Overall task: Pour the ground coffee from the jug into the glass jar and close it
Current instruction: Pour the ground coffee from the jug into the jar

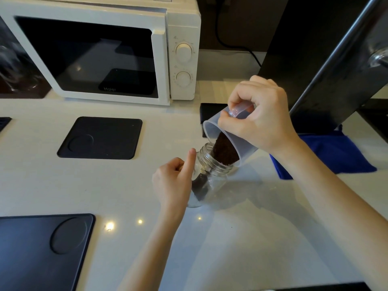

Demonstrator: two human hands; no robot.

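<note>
1. One white bench [231, 248] fills most of the view and carries everything else.
2. One white microwave [100, 49] stands at the back left, door closed, with two round dials on its right panel.
3. Two black square mats lie on the bench: one near the front left corner [42, 248], one in front of the microwave [100, 138]. Each has a round recess.
4. One blue cloth [336, 152] lies at the right, partly behind the right forearm.
5. Two hands are at work. The right hand [260, 120] grips the handle of one translucent plastic jug [241, 152], tipped steeply down to the left.
6. One clear glass jar [210, 175], lidless, leans at a tilt under the jug's rim, its threaded mouth upward. The left hand [172, 183] wraps around its left side, forefinger raised.
7. Dark ground coffee [224, 150] slides along the jug's lower wall toward the jar mouth; a smaller dark heap sits inside the jar.
</note>
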